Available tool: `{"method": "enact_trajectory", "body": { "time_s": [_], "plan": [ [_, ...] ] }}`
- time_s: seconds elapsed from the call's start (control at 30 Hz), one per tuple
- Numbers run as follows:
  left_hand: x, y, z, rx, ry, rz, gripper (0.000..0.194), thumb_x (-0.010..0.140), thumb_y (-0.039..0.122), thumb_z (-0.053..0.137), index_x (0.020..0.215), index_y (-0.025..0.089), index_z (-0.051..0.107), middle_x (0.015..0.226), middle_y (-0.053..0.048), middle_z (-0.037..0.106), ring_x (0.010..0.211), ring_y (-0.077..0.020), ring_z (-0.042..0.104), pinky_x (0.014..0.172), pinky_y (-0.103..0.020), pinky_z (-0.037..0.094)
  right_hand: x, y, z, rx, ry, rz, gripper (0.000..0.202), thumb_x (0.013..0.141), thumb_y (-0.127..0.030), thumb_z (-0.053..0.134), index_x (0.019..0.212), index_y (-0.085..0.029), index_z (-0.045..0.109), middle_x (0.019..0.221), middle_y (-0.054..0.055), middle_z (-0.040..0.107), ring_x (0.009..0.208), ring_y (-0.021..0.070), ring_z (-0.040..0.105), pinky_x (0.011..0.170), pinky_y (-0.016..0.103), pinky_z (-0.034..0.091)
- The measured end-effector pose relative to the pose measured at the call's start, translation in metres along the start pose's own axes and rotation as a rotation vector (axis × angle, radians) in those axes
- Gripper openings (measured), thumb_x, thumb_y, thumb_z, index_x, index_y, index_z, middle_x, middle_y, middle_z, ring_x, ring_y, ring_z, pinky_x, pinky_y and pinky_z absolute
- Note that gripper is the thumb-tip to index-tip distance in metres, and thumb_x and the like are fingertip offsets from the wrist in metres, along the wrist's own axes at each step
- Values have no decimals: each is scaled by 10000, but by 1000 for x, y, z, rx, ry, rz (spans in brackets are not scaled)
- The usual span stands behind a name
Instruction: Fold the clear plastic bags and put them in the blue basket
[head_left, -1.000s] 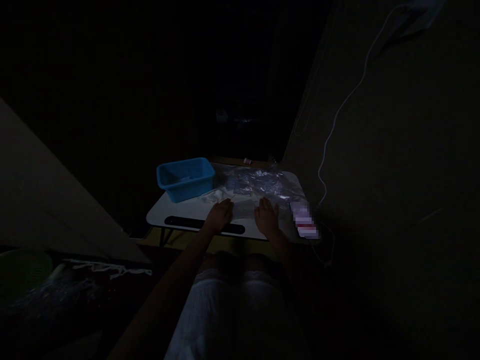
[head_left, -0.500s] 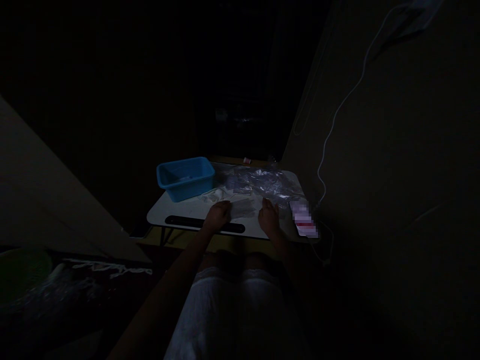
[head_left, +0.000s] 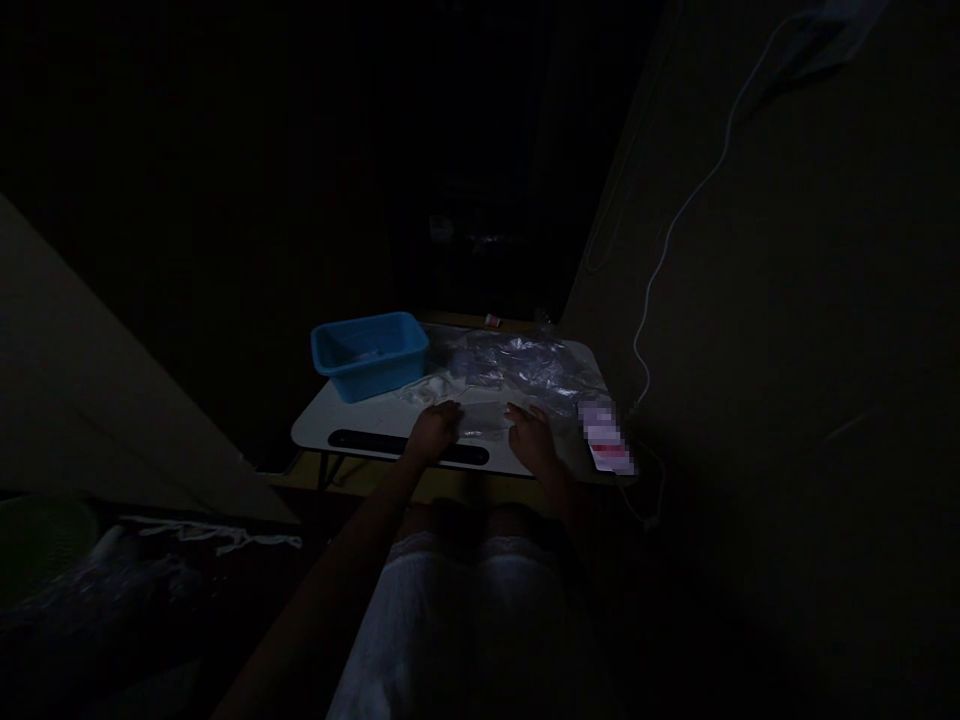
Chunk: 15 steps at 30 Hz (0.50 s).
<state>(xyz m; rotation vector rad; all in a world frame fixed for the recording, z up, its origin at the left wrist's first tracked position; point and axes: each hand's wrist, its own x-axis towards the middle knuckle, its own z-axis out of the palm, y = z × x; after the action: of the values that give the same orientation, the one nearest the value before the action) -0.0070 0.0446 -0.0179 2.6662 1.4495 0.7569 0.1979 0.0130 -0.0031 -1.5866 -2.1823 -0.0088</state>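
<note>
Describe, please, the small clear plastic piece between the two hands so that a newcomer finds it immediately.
Find the white table with the blue plastic basin on its left. Near the table's front edge, the left hand and the right hand are on either side of the clear plastic piece. It is smaller and looks flatter than the shiny, crumpled plastic film behind it.

left hand point(head_left: 433, 432) at plastic piece point(head_left: 482, 420) | right hand point(head_left: 529, 438) opposite | blue tub point(head_left: 379, 378) beyond
</note>
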Motion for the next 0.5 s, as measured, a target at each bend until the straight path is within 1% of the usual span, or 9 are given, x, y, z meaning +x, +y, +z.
{"method": "enact_trajectory", "body": {
  "time_s": [0.1, 0.17, 0.23, 0.33, 0.43, 0.5],
  "plan": [
    [-1, 3, -1, -9, 39, -56, 303, 802, 165, 373, 1007, 161, 596, 1109, -68, 592, 1052, -165, 520, 932, -313, 394, 0, 0, 1, -23, -7, 6, 455, 728, -69, 371, 1165, -129, 479, 1116, 74, 598, 1035, 131, 520, 1000, 312, 201],
    [-1, 5, -2, 9, 32, -92, 313, 835, 201, 342, 1042, 157, 572, 1114, -74, 587, 1058, -161, 514, 931, -305, 387, 1, 0, 2, -44, 1, 13, 458, 734, -80, 368, 1178, -131, 469, 1143, 80, 579, 1054, 140, 505, 997, 317, 204],
    [-1, 8, -4, 54, -18, -119, 324, 853, 234, 327, 1083, 166, 545, 1159, -79, 560, 1104, -167, 481, 943, -321, 364, 1, 0, 3, -59, 18, 12, 456, 741, -88, 363, 1182, -132, 466, 1165, 83, 563, 1073, 148, 488, 994, 318, 209],
    [-2, 15, -6, 139, -124, -155, 366, 872, 270, 295, 1185, 186, 465, 1280, -78, 459, 1206, -179, 373, 987, -386, 290, 0, 0, 3, -76, 42, 5, 448, 750, -98, 353, 1182, -115, 467, 1173, 94, 553, 1078, 154, 481, 993, 313, 212],
    [-1, 21, -8, 205, -223, -152, 431, 885, 297, 243, 1277, 158, 358, 1366, -102, 324, 1267, -188, 266, 1009, -437, 218, -1, -3, 0, -98, 47, -13, 440, 763, -117, 348, 1188, -94, 462, 1182, 114, 542, 1113, 161, 452, 998, 324, 203],
    [0, 23, -9, 233, -270, -140, 462, 887, 310, 215, 1309, 142, 304, 1393, -109, 258, 1287, -193, 213, 1009, -456, 194, 0, -8, -2, -105, 39, -48, 435, 778, -137, 349, 1198, -102, 453, 1202, 115, 526, 1160, 166, 407, 1010, 346, 176]
  ]
}}
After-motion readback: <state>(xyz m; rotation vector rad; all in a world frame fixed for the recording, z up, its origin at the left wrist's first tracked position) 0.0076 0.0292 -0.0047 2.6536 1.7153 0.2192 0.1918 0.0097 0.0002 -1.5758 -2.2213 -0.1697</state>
